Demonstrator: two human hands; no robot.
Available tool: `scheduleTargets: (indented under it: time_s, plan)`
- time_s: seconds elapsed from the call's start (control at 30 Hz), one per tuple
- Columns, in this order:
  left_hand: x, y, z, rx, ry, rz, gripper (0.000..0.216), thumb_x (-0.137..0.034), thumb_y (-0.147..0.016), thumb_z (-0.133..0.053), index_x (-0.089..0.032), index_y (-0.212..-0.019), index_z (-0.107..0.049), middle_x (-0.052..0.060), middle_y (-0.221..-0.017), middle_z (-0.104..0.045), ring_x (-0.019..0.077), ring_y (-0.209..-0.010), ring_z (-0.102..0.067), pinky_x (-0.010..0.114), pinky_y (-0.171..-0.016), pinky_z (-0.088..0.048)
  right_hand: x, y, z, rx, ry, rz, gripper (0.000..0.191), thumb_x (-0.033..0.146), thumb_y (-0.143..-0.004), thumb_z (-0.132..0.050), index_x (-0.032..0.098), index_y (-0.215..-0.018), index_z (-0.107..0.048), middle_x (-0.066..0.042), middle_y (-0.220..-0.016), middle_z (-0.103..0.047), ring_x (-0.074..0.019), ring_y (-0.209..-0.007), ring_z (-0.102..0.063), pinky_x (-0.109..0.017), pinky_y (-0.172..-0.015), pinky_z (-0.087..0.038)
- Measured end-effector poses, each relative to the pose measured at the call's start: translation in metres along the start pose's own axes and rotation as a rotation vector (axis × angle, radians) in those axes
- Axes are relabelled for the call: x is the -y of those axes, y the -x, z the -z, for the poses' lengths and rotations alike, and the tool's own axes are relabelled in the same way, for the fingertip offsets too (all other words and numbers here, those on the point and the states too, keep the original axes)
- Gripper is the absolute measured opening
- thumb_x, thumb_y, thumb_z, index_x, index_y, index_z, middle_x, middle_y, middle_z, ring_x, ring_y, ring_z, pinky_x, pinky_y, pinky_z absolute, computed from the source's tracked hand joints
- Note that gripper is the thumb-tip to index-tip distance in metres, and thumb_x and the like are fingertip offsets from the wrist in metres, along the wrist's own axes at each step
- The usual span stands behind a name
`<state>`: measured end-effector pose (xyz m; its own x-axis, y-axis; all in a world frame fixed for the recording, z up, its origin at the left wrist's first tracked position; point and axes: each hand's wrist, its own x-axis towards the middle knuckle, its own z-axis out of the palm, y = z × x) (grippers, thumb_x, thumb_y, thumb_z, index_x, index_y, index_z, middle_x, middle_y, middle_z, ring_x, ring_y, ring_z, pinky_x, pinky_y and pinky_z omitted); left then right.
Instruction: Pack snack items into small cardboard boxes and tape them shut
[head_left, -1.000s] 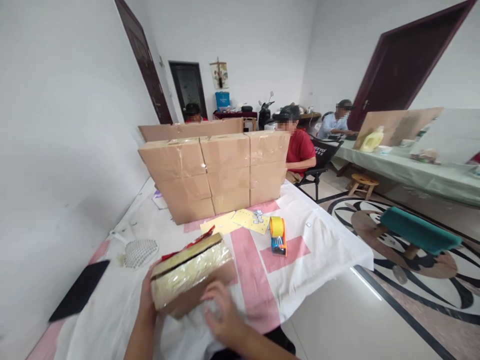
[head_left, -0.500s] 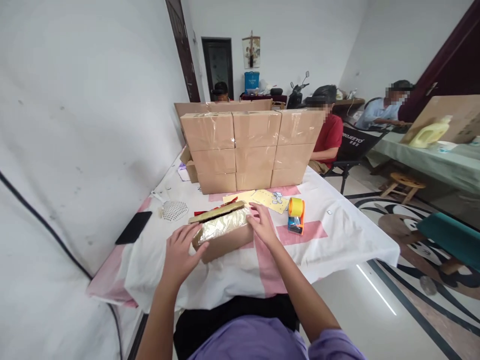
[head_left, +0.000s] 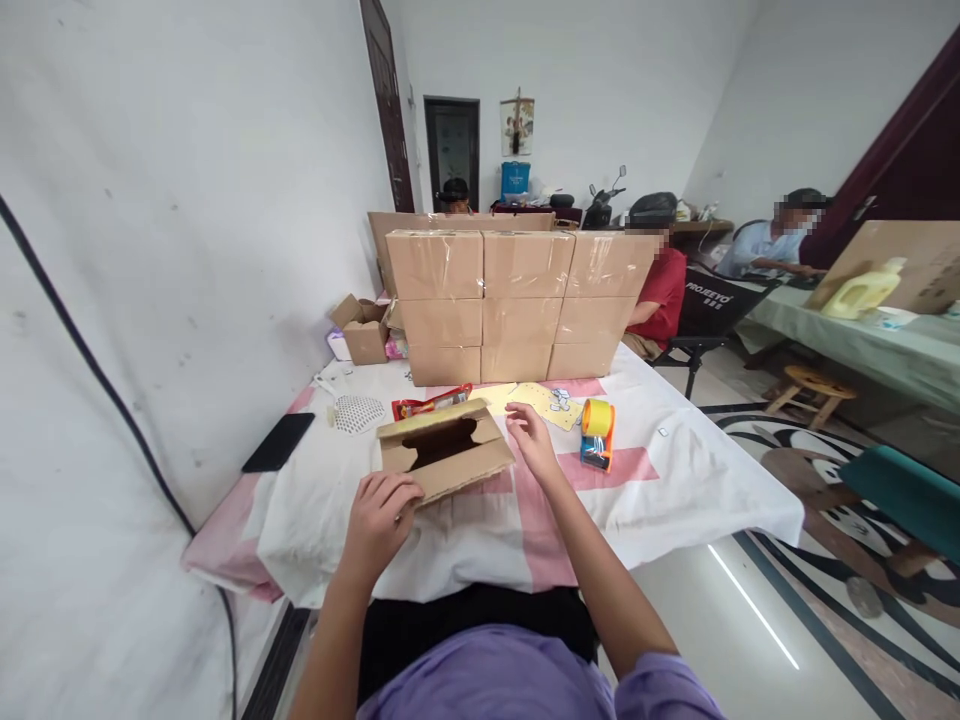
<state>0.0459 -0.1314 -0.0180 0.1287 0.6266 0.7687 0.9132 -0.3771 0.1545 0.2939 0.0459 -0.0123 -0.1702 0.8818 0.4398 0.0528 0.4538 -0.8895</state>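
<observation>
A small brown cardboard box [head_left: 457, 472] lies on the table in front of me, its top flaps parted over a dark opening. The inside is too dark to make out. My left hand [head_left: 384, 515] has its fingers curled over the near left corner of the box. At the box's far right end, my right hand [head_left: 531, 440] holds nothing, its fingers bent and apart. Beyond the box lie a red packet [head_left: 433, 402] and a yellow sheet [head_left: 536, 400] with small pieces on it. A tape dispenser [head_left: 598, 436] with a yellow roll stands to the right.
A wall of stacked cardboard boxes [head_left: 517, 310] stands across the back of the table. On the left are a black phone-like slab [head_left: 278, 443], a white perforated piece [head_left: 358, 413] and an open carton [head_left: 367, 340]. Co-workers sit beyond, one in a red shirt [head_left: 664, 290].
The near flap has come up toward me; the shiny golden surface on top is out of sight and the opening shows. My right hand has come slightly away from the box.
</observation>
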Motion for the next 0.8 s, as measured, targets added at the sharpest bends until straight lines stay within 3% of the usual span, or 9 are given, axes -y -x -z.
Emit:
scheduleTargets:
  time_s: [0.13, 0.2, 0.27, 0.37, 0.5, 0.57, 0.67, 0.8]
  plan:
    - [0.005, -0.003, 0.003, 0.128, 0.113, 0.007, 0.019, -0.011, -0.093, -0.049, -0.025, -0.092, -0.062, 0.008, -0.124, -0.072, 0.0255, -0.122, -0.063, 0.047, -0.105, -0.047, 0.007, -0.026, -0.011, 0.183, 0.133, 0.034, 0.054, 0.032, -0.075, -0.072, 0.025, -0.128, -0.063, -0.01, -0.137, -0.063, -0.0265, -0.115, -0.062, -0.041, -0.094, -0.051]
    - [0.011, -0.005, 0.002, 0.21, 0.192, -0.003, 0.022, -0.01, -0.095, -0.043, -0.024, -0.098, -0.06, 0.009, -0.132, -0.07, 0.0238, -0.128, -0.062, 0.048, -0.113, -0.044, 0.013, -0.042, -0.02, 0.311, 0.153, 0.116, 0.046, 0.03, -0.076, -0.071, 0.025, -0.121, -0.067, -0.008, -0.13, -0.067, -0.0263, -0.116, -0.062, -0.042, -0.099, -0.048]
    - [0.016, -0.005, 0.003, 0.249, 0.273, -0.012, 0.024, -0.009, -0.097, -0.04, -0.024, -0.105, -0.057, 0.009, -0.131, -0.071, 0.0215, -0.127, -0.063, 0.048, -0.116, -0.043, 0.018, -0.058, -0.03, 0.393, 0.152, 0.129, 0.027, 0.033, -0.081, -0.067, 0.023, -0.105, -0.072, -0.006, -0.111, -0.073, -0.0249, -0.105, -0.065, -0.041, -0.097, -0.049]
    - [0.02, -0.002, 0.008, 0.24, 0.397, 0.001, 0.027, -0.007, -0.095, -0.041, -0.025, -0.11, -0.055, 0.008, -0.13, -0.071, 0.0206, -0.127, -0.063, 0.048, -0.117, -0.042, 0.015, -0.074, -0.044, 0.316, 0.157, 0.024, 0.026, 0.04, -0.081, -0.068, 0.021, -0.099, -0.069, -0.004, -0.093, -0.073, -0.0239, -0.092, -0.066, -0.039, -0.088, -0.052]
    - [0.024, -0.005, 0.028, 0.334, 0.573, 0.091, 0.026, -0.028, -0.098, -0.051, -0.027, -0.123, -0.058, 0.009, -0.14, -0.065, 0.0266, -0.138, -0.053, 0.05, -0.118, -0.04, 0.001, -0.076, -0.055, 0.174, -0.004, -0.15, 0.049, 0.046, -0.073, -0.076, 0.021, -0.113, -0.064, -0.006, -0.107, -0.071, -0.0248, -0.102, -0.065, -0.038, -0.092, -0.052]
    - [0.03, -0.016, 0.037, 0.413, 0.646, 0.139, 0.034, -0.04, -0.103, -0.043, -0.028, -0.129, -0.06, 0.007, -0.143, -0.063, 0.0286, -0.142, -0.048, 0.05, -0.116, -0.039, -0.004, -0.072, -0.057, 0.172, -0.147, -0.279, 0.06, 0.046, -0.072, -0.078, 0.022, -0.124, -0.06, -0.008, -0.115, -0.069, -0.0246, -0.105, -0.066, -0.037, -0.092, -0.054]
    - [0.047, -0.042, 0.041, 0.506, 0.57, 0.162, 0.043, -0.043, -0.106, -0.031, -0.033, -0.128, -0.066, 0.003, -0.137, -0.068, 0.0293, -0.142, -0.044, 0.052, -0.117, -0.032, -0.002, -0.066, -0.058, 0.191, -0.266, -0.403, 0.072, 0.043, -0.072, -0.079, 0.024, -0.136, -0.053, -0.008, -0.116, -0.069, -0.0243, -0.104, -0.068, -0.036, -0.089, -0.056]
    - [0.068, -0.072, 0.03, 0.646, 0.337, 0.094, 0.04, -0.042, -0.105, -0.034, -0.037, -0.115, -0.073, 0.0, -0.124, -0.072, 0.029, -0.119, -0.052, 0.049, -0.105, -0.034, 0.008, -0.058, -0.051, 0.224, -0.223, -0.376, 0.081, 0.037, -0.072, -0.078, 0.027, -0.145, -0.044, -0.005, -0.109, -0.07, -0.0214, -0.096, -0.069, -0.035, -0.085, -0.059]
